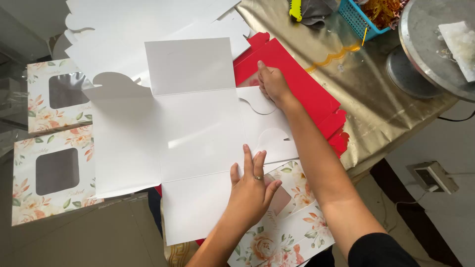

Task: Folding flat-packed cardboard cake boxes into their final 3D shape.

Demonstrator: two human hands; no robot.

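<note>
— What is the biggest thing here?

— One table under a gold cloth (376, 109), and on it one unfolded white box blank (193, 143), lying flat, white side up, across the middle.

— Anything beneath it?

— One red flat card sheet (302, 84) pokes out at its right edge, and a loose pile of more white blanks (148, 29) lies behind; I cannot count those.

— How many floral boxes?

— Two made-up floral window boxes (52, 143) stand at the left, one behind the other. One floral flattened box (292, 227) lies under the blank's near corner.

— And the hands?

— Two. The left hand (252, 190) lies open, palm down, pressing the blank's near panel. The right hand (272, 84) presses the blank's far right flap, fingers flat, gripping nothing.

— Smaller things?

— One round metal turntable (425, 49) and one blue basket (358, 17) at the far right.
</note>
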